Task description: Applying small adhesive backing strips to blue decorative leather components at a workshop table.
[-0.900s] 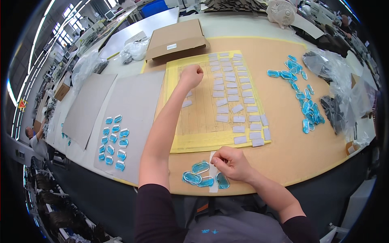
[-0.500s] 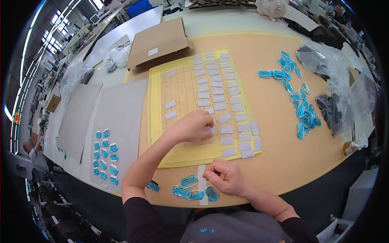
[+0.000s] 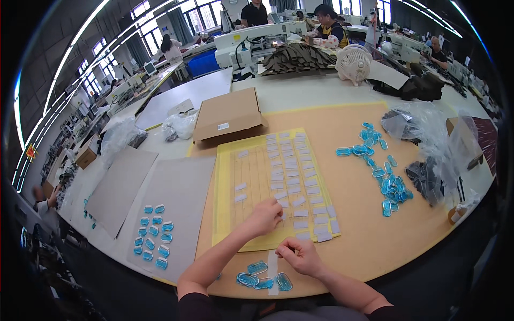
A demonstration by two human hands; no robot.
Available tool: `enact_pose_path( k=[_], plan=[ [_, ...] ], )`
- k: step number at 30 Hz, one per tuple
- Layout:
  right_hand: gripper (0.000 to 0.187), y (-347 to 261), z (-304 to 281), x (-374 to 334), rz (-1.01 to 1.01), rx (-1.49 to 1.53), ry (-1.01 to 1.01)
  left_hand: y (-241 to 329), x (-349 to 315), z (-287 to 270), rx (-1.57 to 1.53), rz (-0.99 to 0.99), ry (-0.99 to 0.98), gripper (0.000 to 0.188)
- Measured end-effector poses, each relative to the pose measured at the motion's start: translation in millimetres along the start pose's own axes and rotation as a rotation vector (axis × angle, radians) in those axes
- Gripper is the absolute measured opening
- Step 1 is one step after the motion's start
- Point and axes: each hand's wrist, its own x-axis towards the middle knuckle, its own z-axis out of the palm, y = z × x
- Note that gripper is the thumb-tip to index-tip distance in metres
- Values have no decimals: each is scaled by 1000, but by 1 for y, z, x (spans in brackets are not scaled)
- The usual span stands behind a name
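Observation:
Over the yellow-bordered board (image 3: 227, 230), my left hand (image 3: 266, 216) has its fingers bent down and drawn together beside a column of small pale grey rectangular pieces (image 3: 301, 213). Whatever is between those fingertips is hidden. My right hand (image 3: 301, 257) is closed, thumb against fingers, just off the board's near edge; I cannot make out anything in it. Below it, several clear-edged blue oval pieces (image 3: 249, 279) lie near the table's front edge, around a whitish strip (image 3: 273, 267).
Rows of blue ovals with white tabs (image 3: 153, 230) lie on a grey sheet (image 3: 184, 187) at left. More blue ovals (image 3: 393, 187) are heaped at right, near clear plastic bags (image 3: 423, 125). Behind the board sit a cardboard box (image 3: 227, 112) and a white fan (image 3: 353, 63). People work farther back.
The view has tilted up, bringing more of the room into sight. My left hand has shifted slightly toward me along the column of grey pieces. My right hand stays closed near the board's edge.

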Motion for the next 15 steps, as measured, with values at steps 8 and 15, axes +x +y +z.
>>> enact_pose_path(
  k=[8, 15],
  plan=[
    [20, 8, -9, 19, -65, 47, 124, 1, -3, -7, -232, -368, -26, 19],
    [20, 16, -33, 27, 39, 374, 367, 0, -5, 1, -126, -470, -65, 25]
  ],
)
